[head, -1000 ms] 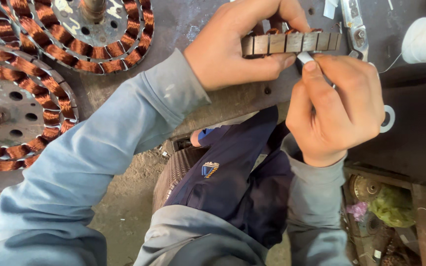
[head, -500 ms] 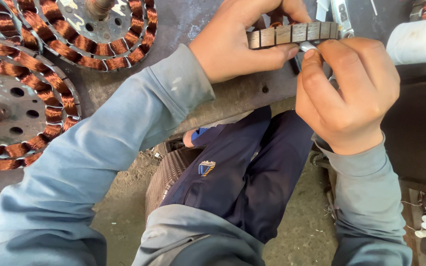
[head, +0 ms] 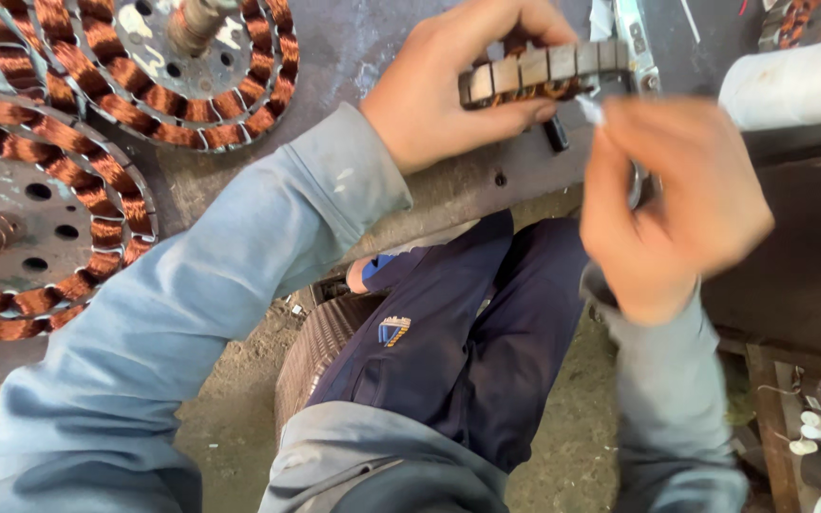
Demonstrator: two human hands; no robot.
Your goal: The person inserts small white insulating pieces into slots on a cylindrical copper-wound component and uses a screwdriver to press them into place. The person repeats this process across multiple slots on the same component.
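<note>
Stator [head: 548, 71] sits top centre of the frame, held on edge over the dark bench [head: 353, 57]; laminated rim faces the camera, copper windings just visible behind it. Left hand [head: 448, 90] is clamped round its left end, thumb under the rim, fingers curled over the top. Right hand [head: 677, 199] is motion-blurred at centre right, fingers pinched on a small pale piece [head: 589, 109] right at the stator's lower right edge; can't tell what the piece is. Risks, as I judge them: the grip is one-sided, so any push from the right hand can pivot the stator in the left hand and drop it off the bench edge onto the lap below. The pale piece is tiny and held at the fingertips, so it's easy to lose into the dirt floor [head: 239, 408]. A tip dragged across the windings could nick the enamel. Two wound stators [head: 182, 66] [head: 40, 237] lie flat in the upper left, well apart from the hands. White roll [head: 795, 81] at upper right is close to the right hand and could be knocked.
</note>
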